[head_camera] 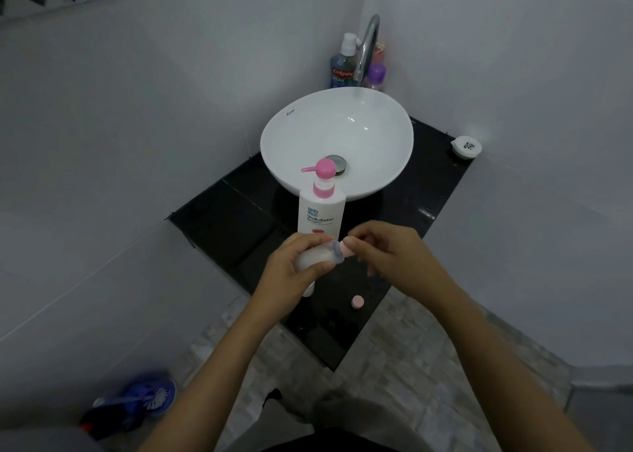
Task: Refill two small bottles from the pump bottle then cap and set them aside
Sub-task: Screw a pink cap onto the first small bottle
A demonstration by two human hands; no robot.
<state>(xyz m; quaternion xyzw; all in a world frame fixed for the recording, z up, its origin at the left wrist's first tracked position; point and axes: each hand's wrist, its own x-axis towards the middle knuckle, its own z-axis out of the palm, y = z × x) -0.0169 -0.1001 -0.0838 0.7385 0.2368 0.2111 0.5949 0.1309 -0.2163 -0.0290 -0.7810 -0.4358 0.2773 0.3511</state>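
Note:
A white pump bottle with a pink pump head stands upright on the black counter, in front of the basin. My left hand grips a small white bottle, tilted with its clear neck toward the right. My right hand pinches a pink cap right at that neck. Under my left hand, part of a second small white bottle shows on the counter. A loose pink cap lies on the counter near the front edge.
A white bowl basin with a chrome tap fills the counter's back. A mouthwash bottle and a purple-capped bottle stand behind it. A white round lid sits at the right corner. A blue toilet brush lies on the floor.

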